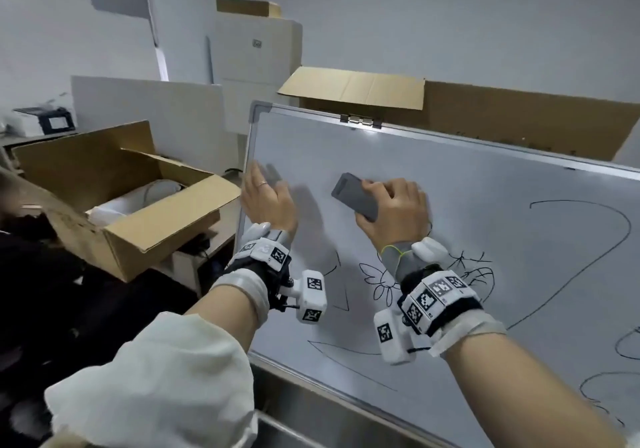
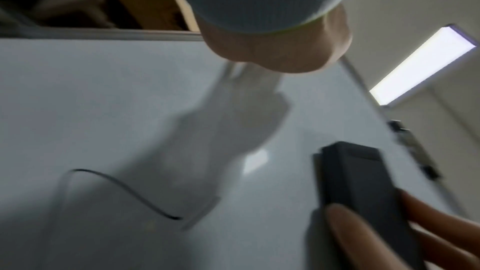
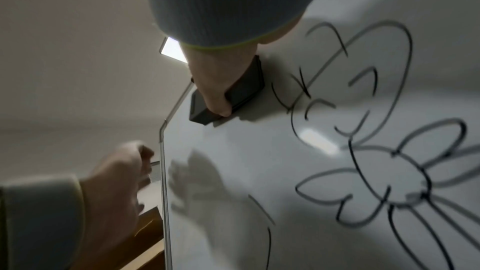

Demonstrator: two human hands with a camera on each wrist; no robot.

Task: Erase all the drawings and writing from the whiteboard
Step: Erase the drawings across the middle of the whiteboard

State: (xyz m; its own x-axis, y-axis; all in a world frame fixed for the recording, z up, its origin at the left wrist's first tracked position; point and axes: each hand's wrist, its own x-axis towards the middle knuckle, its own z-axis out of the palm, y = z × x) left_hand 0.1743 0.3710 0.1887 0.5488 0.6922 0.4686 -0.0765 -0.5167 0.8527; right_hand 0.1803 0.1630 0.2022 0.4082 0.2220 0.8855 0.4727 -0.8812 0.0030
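From the head view I see the whiteboard (image 1: pixel 450 188) tilted in front of me, its upper left area wiped bare, black line drawings (image 1: pixel 478 274) covering the middle and lower right. My right hand (image 1: pixel 394 212) curls its fingers round a dark grey eraser (image 1: pixel 355 196) and presses it flat against the board, just above a flower sketch (image 1: pixel 379 281). My left hand (image 1: pixel 268 201) lies with straight fingers at the board's left frame, holding nothing. An open cardboard box (image 1: pixel 114 198) sits to the left.

The left wrist view is blurred; I make out the board's surface (image 2: pixel 103 100), one curved line (image 2: pixel 124 192), and the eraser (image 2: pixel 363 182) with fingers (image 2: pixel 358 233) on it at lower right.

In the right wrist view the thumb (image 3: pixel 215 93) wraps over the eraser (image 3: pixel 244 91), which touches the board near its top corner. The flower (image 3: pixel 389 171) is below it, and the left hand (image 3: pixel 116 176) rests at the frame's edge.
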